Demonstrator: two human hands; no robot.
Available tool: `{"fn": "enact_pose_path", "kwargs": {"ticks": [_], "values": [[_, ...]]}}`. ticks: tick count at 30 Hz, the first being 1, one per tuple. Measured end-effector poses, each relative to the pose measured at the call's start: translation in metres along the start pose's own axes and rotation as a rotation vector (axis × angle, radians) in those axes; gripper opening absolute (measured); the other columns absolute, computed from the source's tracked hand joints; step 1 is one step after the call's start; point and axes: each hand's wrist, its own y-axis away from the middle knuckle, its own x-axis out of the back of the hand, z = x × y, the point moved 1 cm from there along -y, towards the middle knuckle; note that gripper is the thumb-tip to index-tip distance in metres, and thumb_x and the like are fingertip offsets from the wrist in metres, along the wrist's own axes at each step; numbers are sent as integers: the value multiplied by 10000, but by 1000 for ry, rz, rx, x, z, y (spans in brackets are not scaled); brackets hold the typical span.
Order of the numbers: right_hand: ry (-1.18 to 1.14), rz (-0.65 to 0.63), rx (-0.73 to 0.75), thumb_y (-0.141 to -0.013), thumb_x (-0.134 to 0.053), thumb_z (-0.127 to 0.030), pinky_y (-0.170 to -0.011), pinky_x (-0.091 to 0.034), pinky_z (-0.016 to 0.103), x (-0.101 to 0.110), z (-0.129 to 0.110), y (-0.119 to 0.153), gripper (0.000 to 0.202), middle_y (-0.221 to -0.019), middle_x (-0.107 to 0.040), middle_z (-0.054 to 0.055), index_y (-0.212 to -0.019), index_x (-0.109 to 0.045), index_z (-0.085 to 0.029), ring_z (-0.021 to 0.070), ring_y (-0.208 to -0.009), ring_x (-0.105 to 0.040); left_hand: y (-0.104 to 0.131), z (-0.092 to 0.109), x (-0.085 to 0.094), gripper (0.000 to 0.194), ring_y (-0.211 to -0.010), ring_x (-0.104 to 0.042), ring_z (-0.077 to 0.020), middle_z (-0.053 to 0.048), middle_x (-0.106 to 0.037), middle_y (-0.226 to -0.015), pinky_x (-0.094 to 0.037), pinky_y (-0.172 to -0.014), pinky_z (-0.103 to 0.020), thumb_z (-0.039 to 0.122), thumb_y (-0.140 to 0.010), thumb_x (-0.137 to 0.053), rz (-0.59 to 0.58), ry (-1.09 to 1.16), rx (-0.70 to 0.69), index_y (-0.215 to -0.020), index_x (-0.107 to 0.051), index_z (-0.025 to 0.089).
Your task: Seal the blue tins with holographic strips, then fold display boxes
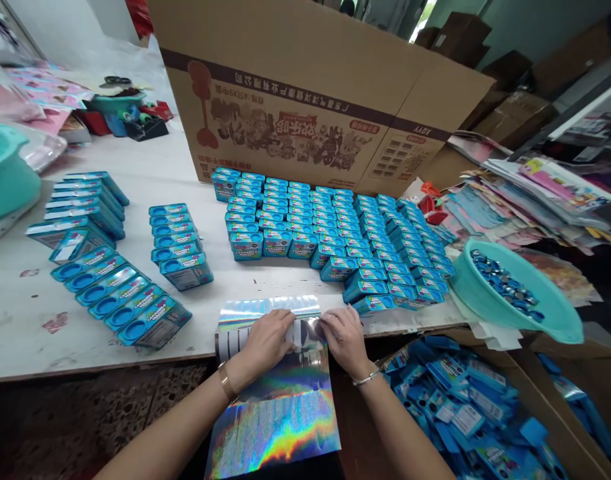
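A shiny holographic sheet point(280, 427) hangs over the table's front edge, its upper part lying bent on the tabletop. Pale and dark strips show on its left side. My left hand point(268, 339) rests on the upper part, fingers bent and thumb near the fingertips, holding it. At the right edge of the same sheet, my right hand point(346, 337) has its thumb and fingers closed on the margin. What lies under the fingertips is partly hidden. Just behind the hands stand rows of small blue boxes point(340, 268) with round lids or recesses on top.
More blue boxes point(130, 300) stand in groups on the left of the white table point(235, 287). A large carton point(295, 87) rises behind. A turquoise basin point(515, 293) of shiny round pieces sits at right, above a carton of loose blue boxes point(465, 400).
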Motion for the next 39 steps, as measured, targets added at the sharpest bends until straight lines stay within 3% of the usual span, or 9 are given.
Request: {"fn": "enact_pose_path", "kwargs": {"ticks": [3,6,9,17,25,33,39], "values": [[4,-24,-13,-964,-512,-181,-1039,-339,422,-1,1,2,176,-945,-682,33,-1007,-673,-239,186,-899,-602,0,0,-1,351,-1197,-583,-299,-121,-643,-1270,-469,-1016,-405,197,-801,-709,-5,3,1,-1143,-633,172],[-64,-52,-72,-956,-532,-210,-910,-424,355,-5,4,0,174,-955,-665,48,-1053,-676,-223,193,-909,-597,-1,-1,-2,344,-1193,-584,-298,-118,-639,-1275,-468,-1016,-409,201,-804,-704,-2,8,-6,-1139,-629,180],[-152,-56,-110,-953,-547,-233,-826,-453,320,-8,6,-4,145,-918,-649,47,-968,-690,-217,191,-896,-594,-1,-1,-4,338,-1186,-587,-298,-118,-645,-1259,-467,-1014,-419,195,-801,-696,17,21,-13,-1131,-627,186],[-131,30,10,-989,-509,-215,-1072,-330,460,-6,6,1,184,-911,-699,29,-999,-691,-241,175,-871,-625,-1,0,-2,312,-1164,-595,-295,-108,-662,-1211,-472,-998,-415,193,-798,-684,10,13,-9,-1104,-624,191],[-30,47,88,-937,-553,-148,-1075,-339,470,-4,7,9,185,-1016,-724,39,-1008,-688,-253,176,-935,-650,-1,0,-1,338,-1163,-591,-289,-103,-658,-1214,-469,-993,-412,193,-796,-672,2,19,6,-1130,-617,211],[12,38,77,-940,-564,-187,-1026,-387,449,-3,1,8,85,-1103,-701,86,-917,-637,-223,215,-1036,-624,-2,-1,-3,318,-1158,-594,-296,-111,-655,-1227,-477,-989,-416,196,-803,-669,10,9,-5,-1118,-624,193],[61,16,199,-965,-450,-117,-1036,-374,437,-1,0,1,204,-889,-678,42,-879,-606,-216,186,-873,-579,-1,1,-1,321,-1171,-591,-294,-107,-654,-1235,-480,-989,-400,205,-811,-689,2,-11,3,-1125,-621,192]]}}
